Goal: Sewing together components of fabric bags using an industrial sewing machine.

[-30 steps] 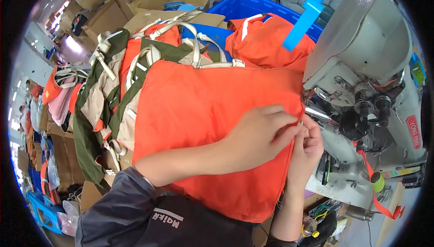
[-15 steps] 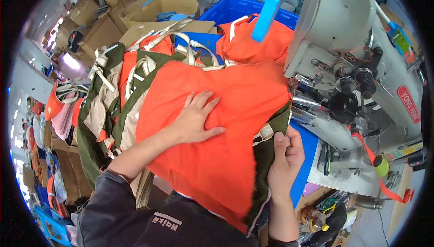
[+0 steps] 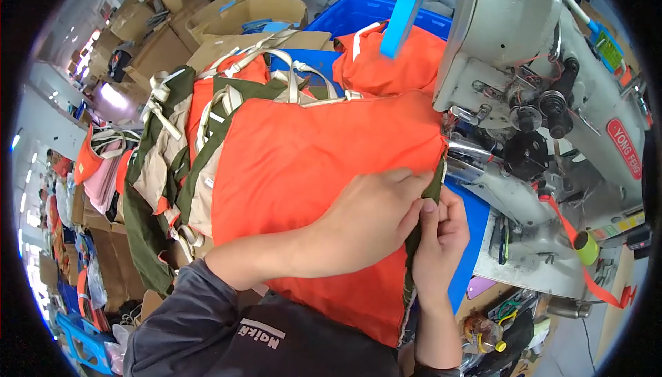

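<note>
A large orange fabric panel [image 3: 289, 146] lies spread before me, with olive green fabric [image 3: 412, 253] showing beneath its right edge. My right hand [image 3: 443, 242] pinches the layered edge between thumb and fingers. Right beside it, my left hand [image 3: 372, 215] is closed at the same edge, its fingertips partly hidden behind the back of the hand. The panel's upper right corner reaches in under the head of a grey sewing machine [image 3: 514, 39], close to its presser foot area [image 3: 469, 149].
Green, beige and orange pieces with white straps [image 3: 162, 163] are heaped on the left. Behind stand a blue crate [image 3: 358, 6] and cardboard boxes [image 3: 248, 15]. A blue-ended rod [image 3: 403, 18] hangs above. A bottle with a yellow cap [image 3: 483, 332] sits at lower right.
My left hand has moved right from lying flat on the panel to its right edge. The orange edge now covers the light buckle or strap piece seen before. My right hand keeps its pinch.
</note>
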Demonstrator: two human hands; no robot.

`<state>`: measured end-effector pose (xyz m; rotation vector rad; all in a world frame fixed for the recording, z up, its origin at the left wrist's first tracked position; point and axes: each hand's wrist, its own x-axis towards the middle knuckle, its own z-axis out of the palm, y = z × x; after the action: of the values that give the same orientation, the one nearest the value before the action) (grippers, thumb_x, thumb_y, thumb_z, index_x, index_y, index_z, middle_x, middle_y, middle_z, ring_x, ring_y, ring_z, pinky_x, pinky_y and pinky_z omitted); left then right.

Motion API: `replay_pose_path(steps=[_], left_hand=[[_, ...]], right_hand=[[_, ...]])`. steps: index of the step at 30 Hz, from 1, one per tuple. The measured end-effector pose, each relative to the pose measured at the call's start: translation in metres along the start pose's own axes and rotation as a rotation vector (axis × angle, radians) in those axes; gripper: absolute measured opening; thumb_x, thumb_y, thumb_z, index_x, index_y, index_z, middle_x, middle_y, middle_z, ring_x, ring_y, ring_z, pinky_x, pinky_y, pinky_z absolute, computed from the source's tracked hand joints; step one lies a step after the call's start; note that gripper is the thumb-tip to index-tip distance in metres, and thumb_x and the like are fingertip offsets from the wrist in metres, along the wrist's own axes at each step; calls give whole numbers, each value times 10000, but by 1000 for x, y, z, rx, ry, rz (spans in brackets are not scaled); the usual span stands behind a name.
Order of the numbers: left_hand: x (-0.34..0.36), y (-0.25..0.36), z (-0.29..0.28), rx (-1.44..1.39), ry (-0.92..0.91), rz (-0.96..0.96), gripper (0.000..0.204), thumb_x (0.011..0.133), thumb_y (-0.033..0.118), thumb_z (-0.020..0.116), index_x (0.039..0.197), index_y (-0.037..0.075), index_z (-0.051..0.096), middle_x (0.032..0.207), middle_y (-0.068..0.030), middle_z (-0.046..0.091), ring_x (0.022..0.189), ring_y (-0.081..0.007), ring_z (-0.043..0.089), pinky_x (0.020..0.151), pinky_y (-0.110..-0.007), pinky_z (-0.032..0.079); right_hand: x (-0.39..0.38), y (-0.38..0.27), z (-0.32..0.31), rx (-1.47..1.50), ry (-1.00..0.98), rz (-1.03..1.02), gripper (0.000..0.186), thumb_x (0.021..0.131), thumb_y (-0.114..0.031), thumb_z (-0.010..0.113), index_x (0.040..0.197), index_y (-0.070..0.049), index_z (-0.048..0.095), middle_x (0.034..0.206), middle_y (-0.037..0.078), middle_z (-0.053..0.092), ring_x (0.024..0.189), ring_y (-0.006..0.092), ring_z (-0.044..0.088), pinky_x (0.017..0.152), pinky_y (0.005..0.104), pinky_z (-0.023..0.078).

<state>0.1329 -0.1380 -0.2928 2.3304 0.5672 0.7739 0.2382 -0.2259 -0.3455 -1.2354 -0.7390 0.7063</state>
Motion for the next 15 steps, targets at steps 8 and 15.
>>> replay_pose_path(steps=[8,15], left_hand=[[1,6,13,-44,5,-22,301,868,10,563,1167,-25,576,798,-172,574,729,-340,601,592,-412,463],[16,4,18,-102,-33,-33,147,854,5,551,1001,-1,560,781,-152,572,728,-327,608,602,-428,471]], right_hand=[[0,-2,6,76,35,-15,246,1006,-51,487,1231,45,518,1010,67,662,889,66,598,794,200,463],[12,8,2,118,22,-47,242,1010,-83,487,1215,39,528,1006,66,661,886,60,598,773,195,462]])
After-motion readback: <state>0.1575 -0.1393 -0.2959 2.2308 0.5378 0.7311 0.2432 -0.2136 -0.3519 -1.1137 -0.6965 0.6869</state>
